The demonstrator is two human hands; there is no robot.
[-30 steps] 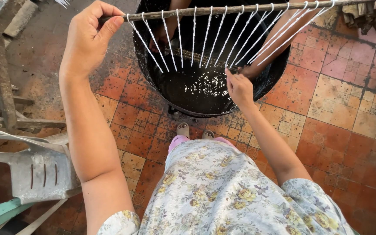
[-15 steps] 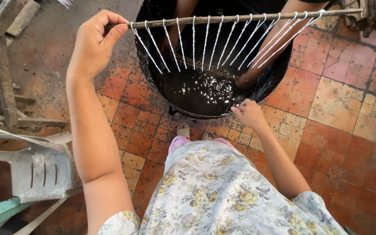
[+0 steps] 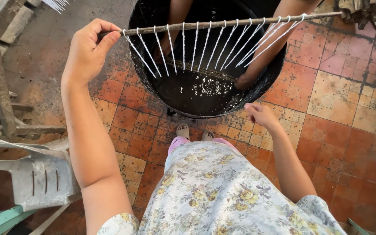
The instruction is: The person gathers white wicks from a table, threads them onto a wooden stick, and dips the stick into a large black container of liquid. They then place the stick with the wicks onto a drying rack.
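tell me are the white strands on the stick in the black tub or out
Out: the white strands hang from the stick above the dark liquid, tips clear of it.

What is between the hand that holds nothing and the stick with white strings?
In the head view, between the right hand and the stick lie the black tub's near rim, its dark liquid, and the hanging white strings.

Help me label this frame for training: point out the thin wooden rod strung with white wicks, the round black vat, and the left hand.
thin wooden rod (image 3: 240, 22), head view, mid-length
round black vat (image 3: 141, 79), head view, left wall
left hand (image 3: 88, 50), head view, back of hand
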